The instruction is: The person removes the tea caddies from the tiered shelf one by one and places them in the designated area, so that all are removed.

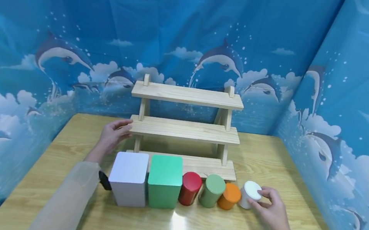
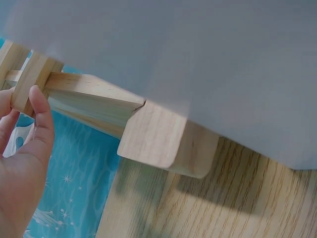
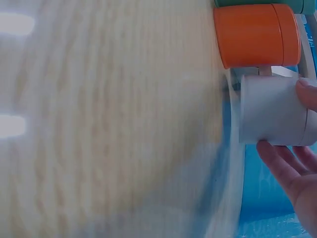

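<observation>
My left hand is at the left end of a three-tier wooden display rack. In the left wrist view its thumb and fingers pinch the end of the middle board. At the right of a row of containers, my right hand holds a small white canister. The right wrist view shows the thumb at its lid and the fingertips along its side. Immediately left of that canister is an orange canister, followed by a light green canister and a red canister.
Farther left along the row stand a tall green box and a white box, in front of the rack's lowest board. Everything rests on a wood-grain table. Blue dolphin-print curtains enclose the back and sides.
</observation>
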Action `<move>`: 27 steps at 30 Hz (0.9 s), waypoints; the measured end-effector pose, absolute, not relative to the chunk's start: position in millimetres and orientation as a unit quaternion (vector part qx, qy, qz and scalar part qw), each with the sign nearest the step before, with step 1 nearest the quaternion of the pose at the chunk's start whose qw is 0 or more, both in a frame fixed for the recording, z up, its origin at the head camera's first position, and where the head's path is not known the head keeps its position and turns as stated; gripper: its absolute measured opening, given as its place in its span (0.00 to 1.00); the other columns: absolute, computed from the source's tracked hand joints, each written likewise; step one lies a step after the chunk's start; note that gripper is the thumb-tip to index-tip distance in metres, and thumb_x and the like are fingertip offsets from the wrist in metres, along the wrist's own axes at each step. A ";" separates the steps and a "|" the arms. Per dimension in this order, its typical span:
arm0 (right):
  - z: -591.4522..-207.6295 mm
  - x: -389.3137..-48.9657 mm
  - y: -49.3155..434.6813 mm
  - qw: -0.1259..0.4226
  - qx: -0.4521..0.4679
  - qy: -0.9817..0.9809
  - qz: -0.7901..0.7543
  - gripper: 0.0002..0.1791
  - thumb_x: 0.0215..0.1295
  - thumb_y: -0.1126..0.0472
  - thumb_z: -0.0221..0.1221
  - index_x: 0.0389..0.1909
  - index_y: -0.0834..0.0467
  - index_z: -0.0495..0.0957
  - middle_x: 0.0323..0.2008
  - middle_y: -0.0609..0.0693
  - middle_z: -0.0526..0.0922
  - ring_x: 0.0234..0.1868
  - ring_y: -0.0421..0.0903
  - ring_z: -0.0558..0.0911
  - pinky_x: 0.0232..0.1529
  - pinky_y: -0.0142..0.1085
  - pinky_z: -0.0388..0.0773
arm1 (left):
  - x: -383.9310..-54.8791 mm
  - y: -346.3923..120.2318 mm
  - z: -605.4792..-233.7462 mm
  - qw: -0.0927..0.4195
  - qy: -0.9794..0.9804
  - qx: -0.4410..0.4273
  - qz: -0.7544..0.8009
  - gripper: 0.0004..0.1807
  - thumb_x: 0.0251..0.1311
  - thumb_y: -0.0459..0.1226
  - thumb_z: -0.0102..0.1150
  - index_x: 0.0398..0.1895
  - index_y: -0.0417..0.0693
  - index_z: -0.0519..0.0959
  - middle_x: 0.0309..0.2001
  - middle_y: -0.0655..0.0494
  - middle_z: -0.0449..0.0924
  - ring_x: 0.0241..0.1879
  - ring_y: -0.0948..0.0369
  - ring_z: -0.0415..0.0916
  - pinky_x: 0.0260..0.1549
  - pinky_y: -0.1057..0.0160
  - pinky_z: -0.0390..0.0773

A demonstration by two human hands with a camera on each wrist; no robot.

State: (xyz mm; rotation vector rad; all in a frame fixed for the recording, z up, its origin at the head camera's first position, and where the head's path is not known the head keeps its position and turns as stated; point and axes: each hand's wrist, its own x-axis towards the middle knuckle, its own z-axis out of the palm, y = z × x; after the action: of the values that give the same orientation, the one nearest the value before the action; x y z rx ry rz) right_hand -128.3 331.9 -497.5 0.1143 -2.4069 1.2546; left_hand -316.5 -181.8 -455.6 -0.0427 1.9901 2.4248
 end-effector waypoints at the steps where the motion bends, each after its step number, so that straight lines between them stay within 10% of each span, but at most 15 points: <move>1: -498.8 -128.0 332.0 0.205 0.042 -0.870 0.447 0.23 0.40 0.74 0.71 0.39 0.70 0.72 0.45 0.62 0.73 0.42 0.26 0.71 0.34 0.28 0.82 | -316.8 -181.9 -455.9 0.002 0.634 -0.013 0.773 0.24 0.56 0.37 0.63 0.56 0.37 0.73 0.48 0.55 0.74 0.41 0.63 0.76 0.38 0.66 0.82; 27: -501.7 -127.3 339.4 0.186 0.048 -0.864 0.464 0.17 0.52 0.72 0.65 0.43 0.68 0.75 0.51 0.61 0.71 0.44 0.26 0.72 0.37 0.23 0.78 | -314.9 -190.6 -455.4 0.024 0.702 0.010 0.712 0.27 0.59 0.42 0.60 0.59 0.39 0.70 0.56 0.49 0.69 0.47 0.62 0.73 0.48 0.58 0.78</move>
State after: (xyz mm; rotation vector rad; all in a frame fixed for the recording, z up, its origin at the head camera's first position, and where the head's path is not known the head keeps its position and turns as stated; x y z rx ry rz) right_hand -127.3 339.4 -501.7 0.1352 -2.4344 1.3079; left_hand -314.9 -190.6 -455.4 0.0295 2.1716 2.2028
